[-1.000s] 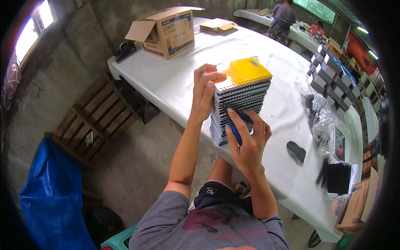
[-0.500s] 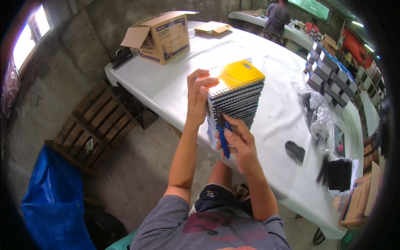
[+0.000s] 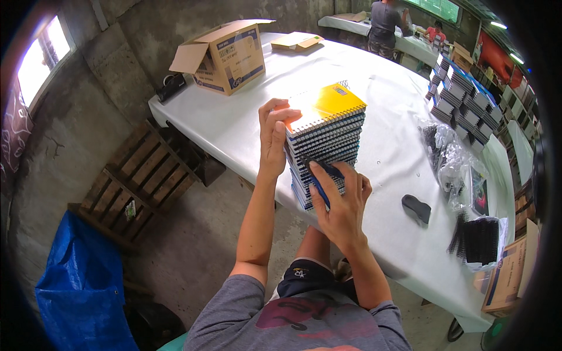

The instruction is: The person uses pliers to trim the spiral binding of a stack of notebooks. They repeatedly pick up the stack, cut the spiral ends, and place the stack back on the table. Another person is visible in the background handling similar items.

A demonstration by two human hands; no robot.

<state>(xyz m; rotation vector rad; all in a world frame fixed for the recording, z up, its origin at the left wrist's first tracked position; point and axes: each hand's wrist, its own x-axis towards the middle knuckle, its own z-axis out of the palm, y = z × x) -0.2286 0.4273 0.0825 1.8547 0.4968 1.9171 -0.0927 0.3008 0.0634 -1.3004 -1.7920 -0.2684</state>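
Observation:
A tall stack of spiral-bound notebooks [image 3: 328, 140] stands at the table's near edge, with a yellow-covered notebook [image 3: 338, 100] on top. My left hand [image 3: 273, 137] grips the stack's left corner, its fingers bent over the yellow cover and its palm against the side. In my right hand [image 3: 342, 205] is a pair of blue-handled pliers [image 3: 320, 192], held against the bound side of the stack facing me. The dark jaws meet the coils near the left corner; fingers partly cover the tool, and I cannot tell whether they grip a wire.
An open cardboard box [image 3: 229, 61] and a flattened carton [image 3: 297, 41] are at the table's back. To the right lie a dark sponge-like block [image 3: 416, 209], black binding coils [image 3: 481, 241], plastic wrap [image 3: 451, 169] and stacked notebooks [image 3: 465, 102]. Another person [image 3: 385, 26] stands far off.
My right hand has turned over, back of the hand now upward, and the pliers have tilted and dropped slightly along the coils. My left hand keeps its hold on the stack.

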